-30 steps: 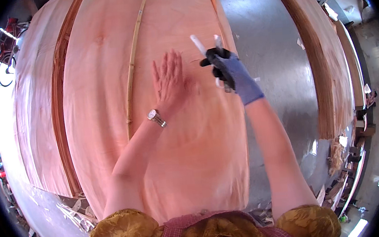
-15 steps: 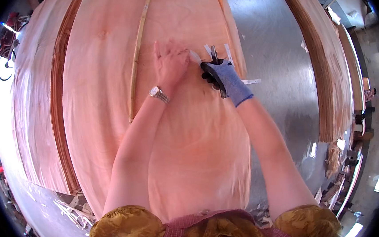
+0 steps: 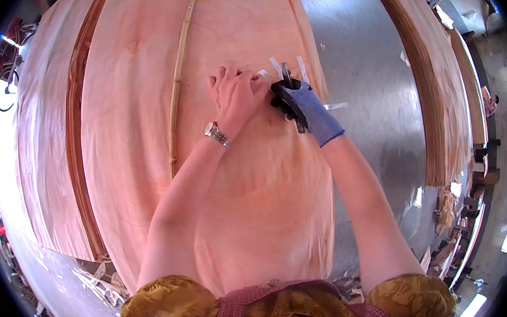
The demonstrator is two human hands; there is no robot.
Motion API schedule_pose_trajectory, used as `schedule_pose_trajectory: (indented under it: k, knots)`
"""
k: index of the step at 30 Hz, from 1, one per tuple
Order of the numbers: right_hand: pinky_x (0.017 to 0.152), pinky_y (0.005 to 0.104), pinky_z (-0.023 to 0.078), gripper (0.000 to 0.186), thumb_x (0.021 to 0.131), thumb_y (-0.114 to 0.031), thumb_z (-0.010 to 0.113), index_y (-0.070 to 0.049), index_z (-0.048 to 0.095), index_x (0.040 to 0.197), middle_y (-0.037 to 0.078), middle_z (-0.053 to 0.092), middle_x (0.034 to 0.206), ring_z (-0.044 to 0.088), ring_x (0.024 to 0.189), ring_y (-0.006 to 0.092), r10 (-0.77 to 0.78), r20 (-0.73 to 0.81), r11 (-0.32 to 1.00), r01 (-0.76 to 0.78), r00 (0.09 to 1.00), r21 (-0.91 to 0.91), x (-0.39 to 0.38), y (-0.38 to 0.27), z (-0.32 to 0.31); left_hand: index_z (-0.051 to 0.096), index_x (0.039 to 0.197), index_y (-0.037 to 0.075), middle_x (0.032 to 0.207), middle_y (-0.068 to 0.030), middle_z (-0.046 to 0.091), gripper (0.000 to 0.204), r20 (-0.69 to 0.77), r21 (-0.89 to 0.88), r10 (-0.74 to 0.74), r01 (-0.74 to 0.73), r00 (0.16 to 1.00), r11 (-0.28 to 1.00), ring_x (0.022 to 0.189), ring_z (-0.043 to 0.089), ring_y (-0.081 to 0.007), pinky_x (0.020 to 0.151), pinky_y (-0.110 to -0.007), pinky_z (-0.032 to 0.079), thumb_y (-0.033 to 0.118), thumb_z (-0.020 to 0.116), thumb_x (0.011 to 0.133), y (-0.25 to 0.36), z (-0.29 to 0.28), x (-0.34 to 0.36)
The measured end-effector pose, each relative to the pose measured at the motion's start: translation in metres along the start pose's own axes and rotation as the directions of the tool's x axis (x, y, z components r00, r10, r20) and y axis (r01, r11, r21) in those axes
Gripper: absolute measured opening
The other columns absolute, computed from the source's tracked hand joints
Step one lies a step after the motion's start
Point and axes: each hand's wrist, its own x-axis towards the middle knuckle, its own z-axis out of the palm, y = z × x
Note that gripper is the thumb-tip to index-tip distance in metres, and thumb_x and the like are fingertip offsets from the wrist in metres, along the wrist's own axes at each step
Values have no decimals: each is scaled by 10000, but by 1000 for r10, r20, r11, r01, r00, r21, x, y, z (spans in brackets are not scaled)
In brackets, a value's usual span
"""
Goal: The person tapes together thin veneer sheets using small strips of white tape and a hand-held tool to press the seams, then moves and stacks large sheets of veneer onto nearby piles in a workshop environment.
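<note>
My left hand (image 3: 238,94), bare with a wristwatch, rests on the pink veneer sheet (image 3: 256,188), fingers bent and apart, beside a small white strip (image 3: 263,73). Just to its right, my right hand (image 3: 303,107), in a blue-and-black glove, is closed round a slim dark tool (image 3: 286,71) pointing away from me. More white strips (image 3: 302,68) lie around the gloved hand near the sheet's right edge; one (image 3: 335,105) reaches over the grey metal surface. What is under my left fingertips is hidden.
A bamboo rod (image 3: 177,81) lies lengthwise left of my hands. Layered veneer stacks stand left (image 3: 49,139) and right (image 3: 446,107), beside the grey metal surface (image 3: 367,90). Scraps (image 3: 99,281) lie lower left, a bicycle (image 3: 7,88) stands upper left, and a concrete floor (image 3: 494,80) shows far right.
My left hand has moved up and rightward, its fingers now bent. My gloved hand has come lower onto the sheet, and white strips now lie spread around it.
</note>
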Motion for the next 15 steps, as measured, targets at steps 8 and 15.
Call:
schedule_pose_trajectory:
  k: [8,15]
  knots:
    - [360,277,378,223,901,-282,628,-68,620,842,47,649,649,529,446,124,10,-31,1000,-10,999,-14,6,-1,1,736,867,145,965,-65,645,177,86,-278,-250,264,964,923,970,554,-237,864,-380,332,295,726,774,1,18,31]
    - [367,274,381,213,881,-279,661,-75,611,850,49,660,666,549,472,126,75,-48,997,-74,996,20,10,-1,3,660,1091,135,1166,-44,619,285,-182,121,108,-87,977,989,1131,519,-235,957,-453,362,255,657,832,-26,32,20]
